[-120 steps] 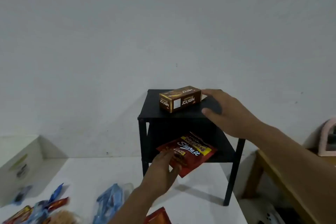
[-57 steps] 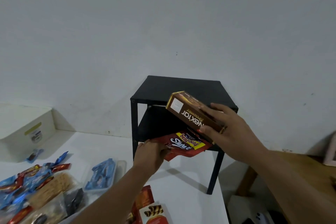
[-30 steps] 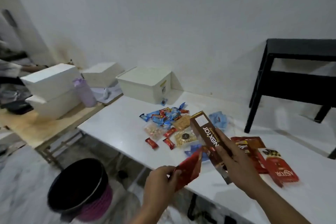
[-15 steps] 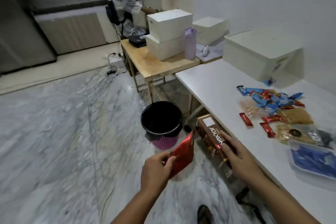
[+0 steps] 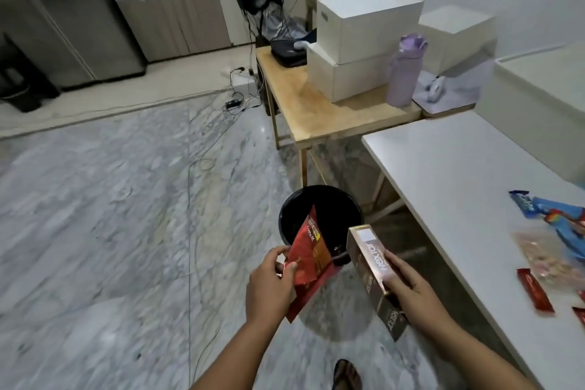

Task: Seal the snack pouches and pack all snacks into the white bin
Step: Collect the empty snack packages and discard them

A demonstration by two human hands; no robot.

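Above a grey marble floor [image 5: 110, 215], the left hand [image 5: 272, 285] pinches a flat red foil snack pouch [image 5: 310, 260], and the right hand [image 5: 408, 288] grips a long brown cardboard snack box [image 5: 370, 266]. Its long axis points to 11 o'clock. The white plastic bin [image 5: 535, 111] lies at 2 o'clock, nearer the right hand.

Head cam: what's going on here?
A person stands beside the white table, over a black waste bin on the floor. The left hand pinches a red snack pouch; the right hand grips a brown Nextar box. Both are held above or just in front of the bin. Loose snacks lie on the table, with a white bin further back. Nothing visibly packed yet.
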